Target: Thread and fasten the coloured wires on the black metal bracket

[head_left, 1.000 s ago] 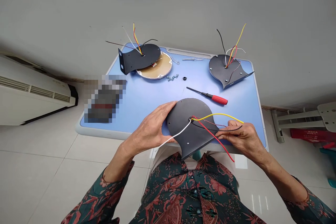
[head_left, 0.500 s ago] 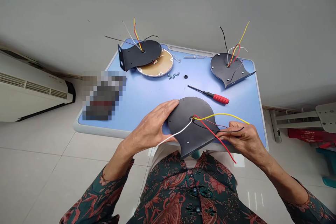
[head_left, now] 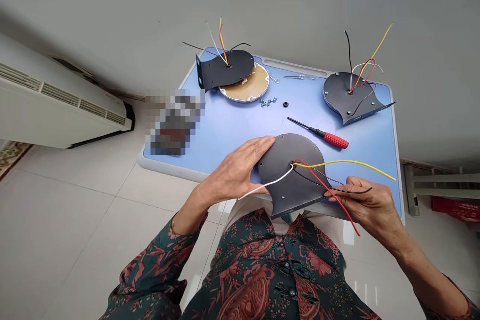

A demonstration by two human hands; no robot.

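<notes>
A dark grey metal bracket plate [head_left: 275,152], rounded at the far end, is held between my two hands over the table's near edge. My left hand [head_left: 234,172] clasps its left rim, fingers along the top edge and thumb below. At its right corner my right hand [head_left: 375,205] is closed in a pinch. Through a central hole come a white wire [head_left: 264,186], a yellow wire [head_left: 352,162], a red wire [head_left: 337,200], a black wire and a thin brown one. The black and red wires pass across my right fingers. What lies under the plate is hidden.
Beyond the plate lies a red-handled screwdriver [head_left: 335,140] on the blue table [head_left: 232,130]. Similar wired brackets stand at back left [head_left: 238,66] and back right [head_left: 345,91], the left one on a tan disc [head_left: 247,91]. Small screws [head_left: 269,102] and a black grommet [head_left: 286,105] lie between.
The camera view has turned, so the table and everything on it appear farther right. Both hands keep the same grip on the bracket plate.
</notes>
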